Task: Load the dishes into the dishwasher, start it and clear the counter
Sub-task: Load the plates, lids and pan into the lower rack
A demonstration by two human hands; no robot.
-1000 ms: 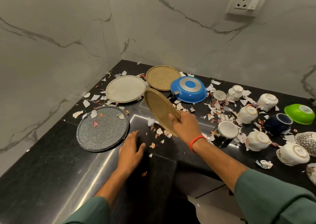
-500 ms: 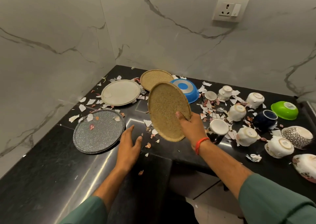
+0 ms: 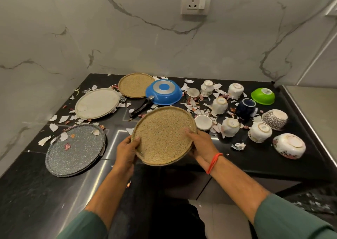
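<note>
A tan speckled plate point(image 3: 164, 134) is held above the counter's front edge, tilted toward me. My left hand point(image 3: 126, 152) grips its left rim and my right hand point(image 3: 202, 144) grips its right rim. On the black counter point(image 3: 27, 184) lie a grey speckled plate point(image 3: 75, 150), a cream plate point(image 3: 96, 103), a second tan plate point(image 3: 135, 84) and an upturned blue pan point(image 3: 164, 92). To the right stand several upturned cups and bowls, among them a green bowl point(image 3: 262, 95), a navy cup point(image 3: 246, 106) and a floral bowl point(image 3: 289, 145).
Torn paper scraps and pinkish peels point(image 3: 190, 103) litter the counter around the dishes. Marble walls meet in the corner behind, with a socket point(image 3: 197, 0) high on the back wall. A dark gap point(image 3: 173, 211) opens below the counter's front edge.
My left hand has lifted off the counter and taken the plate's left rim. The plate has come down toward me and turned flatter, now held by both hands.
</note>
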